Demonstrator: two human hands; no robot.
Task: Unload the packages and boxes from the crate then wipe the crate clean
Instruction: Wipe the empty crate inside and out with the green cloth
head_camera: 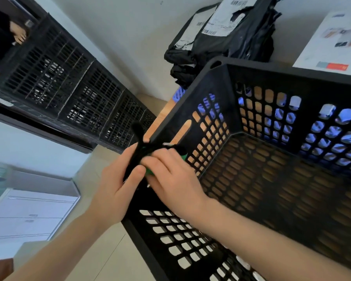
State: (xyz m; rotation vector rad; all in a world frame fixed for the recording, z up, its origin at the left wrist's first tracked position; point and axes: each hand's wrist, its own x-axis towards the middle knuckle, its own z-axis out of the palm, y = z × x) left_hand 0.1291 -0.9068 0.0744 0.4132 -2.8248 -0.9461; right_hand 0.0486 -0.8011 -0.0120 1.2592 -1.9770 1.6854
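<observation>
Already emptied, the crate (pixel 292 73) sits beside the packages (pixel 227 37); left grip (pixel 118 185) and right grip (pixel 170 177) both clench a black-and-green item (pixel 137 136), likely the wiper, at its left rim. Best wipe from that corner inward.

black lattice crate (pixel 272 159), emptied, packages (pixel 227 31) behind

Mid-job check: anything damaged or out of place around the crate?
Only the top black package behind the crate: its white label looks torn, black showing through. The crate looks empty; left hand and right hand hold a blurred black-and-green item at its rim.
</observation>
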